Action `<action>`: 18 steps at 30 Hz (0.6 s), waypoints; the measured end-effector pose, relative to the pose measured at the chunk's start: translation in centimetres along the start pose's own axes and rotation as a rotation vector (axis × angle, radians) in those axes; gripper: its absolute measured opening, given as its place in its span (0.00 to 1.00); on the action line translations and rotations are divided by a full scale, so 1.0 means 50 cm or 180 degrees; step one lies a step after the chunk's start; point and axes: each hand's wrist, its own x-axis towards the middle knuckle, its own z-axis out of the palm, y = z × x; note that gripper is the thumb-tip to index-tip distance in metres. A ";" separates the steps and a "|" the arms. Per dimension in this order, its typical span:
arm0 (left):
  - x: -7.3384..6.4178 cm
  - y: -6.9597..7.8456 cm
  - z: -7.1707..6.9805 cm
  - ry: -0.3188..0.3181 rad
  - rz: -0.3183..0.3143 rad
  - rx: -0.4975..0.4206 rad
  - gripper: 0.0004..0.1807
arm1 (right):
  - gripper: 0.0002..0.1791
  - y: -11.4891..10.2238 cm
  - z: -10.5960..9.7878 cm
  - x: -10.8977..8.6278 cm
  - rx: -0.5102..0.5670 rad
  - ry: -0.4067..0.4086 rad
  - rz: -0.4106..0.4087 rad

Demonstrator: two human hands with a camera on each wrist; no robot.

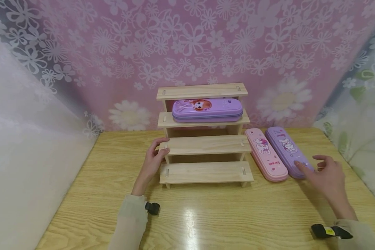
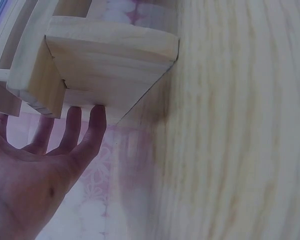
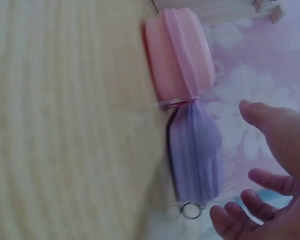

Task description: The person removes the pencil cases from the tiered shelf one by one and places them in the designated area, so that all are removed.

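A stepped wooden shelf rack stands on the table, with a purple pencil case bearing a red-haired girl picture lying on its second board from the top. My left hand grips the left end of the board below that one; the left wrist view shows its fingertips against the rack's side. My right hand is spread with nothing in it, its thumb overlapping the near end of a lilac pencil case in the head view. Beside that lies a pink pencil case.
The wooden table has a floral backdrop behind it, close behind the rack. Pale panels stand at both sides. In the right wrist view a metal ring shows at the lilac case's zip.
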 end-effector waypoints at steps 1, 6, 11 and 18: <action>0.000 0.000 0.000 0.0002 -0.0002 -0.0001 0.20 | 0.40 -0.005 -0.003 0.002 0.0043 0.0094 -0.0075; 0.000 -0.002 -0.002 0.0018 -0.0012 0.0026 0.20 | 0.29 -0.056 -0.014 0.016 0.0295 0.0389 -0.0577; -0.002 -0.001 -0.003 0.0017 -0.0015 0.0025 0.19 | 0.27 -0.129 -0.018 0.045 0.0474 0.0402 -0.0864; -0.001 -0.001 0.001 0.0017 0.0014 0.0024 0.19 | 0.25 -0.218 -0.011 0.072 0.0736 0.0356 -0.1200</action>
